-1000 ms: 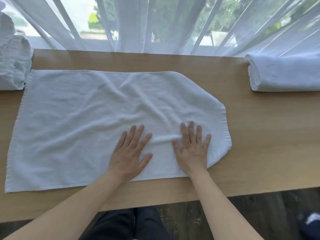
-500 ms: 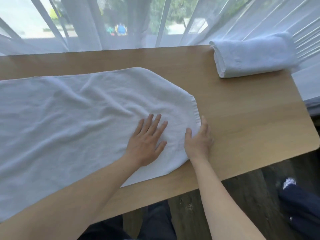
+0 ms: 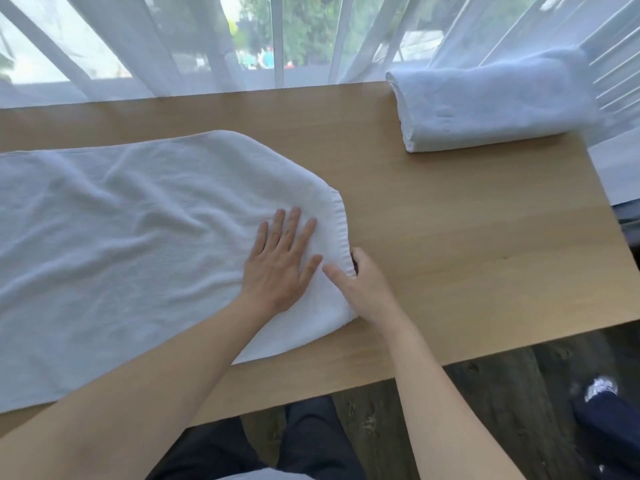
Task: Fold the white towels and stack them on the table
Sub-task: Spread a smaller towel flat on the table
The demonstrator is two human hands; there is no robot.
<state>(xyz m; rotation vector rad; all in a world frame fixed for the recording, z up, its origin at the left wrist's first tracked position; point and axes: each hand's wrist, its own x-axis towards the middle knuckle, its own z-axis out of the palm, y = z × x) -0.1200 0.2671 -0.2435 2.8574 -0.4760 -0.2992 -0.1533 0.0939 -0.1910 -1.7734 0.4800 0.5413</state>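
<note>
Tabletop [image 3: 467, 237], towel [image 3: 138, 237] hem in right grip [image 3: 349, 271]

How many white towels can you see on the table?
2. The spread towel lies flat under both hands; the folded towel sits at the far right corner. More may lie out of view.

The right hand [image 3: 360, 282], flat on the spread towel [image 3: 138, 244] a second ago, now sits at the hemmed end at the towel's 3 o'clock side, thumb on top and fingers [image 3: 355, 254] curled around the hem, pinching it. The left hand [image 3: 277, 268], then pressing near the towel's middle, now lies flat just beside that same end, at 9 o'clock of the right hand.
</note>
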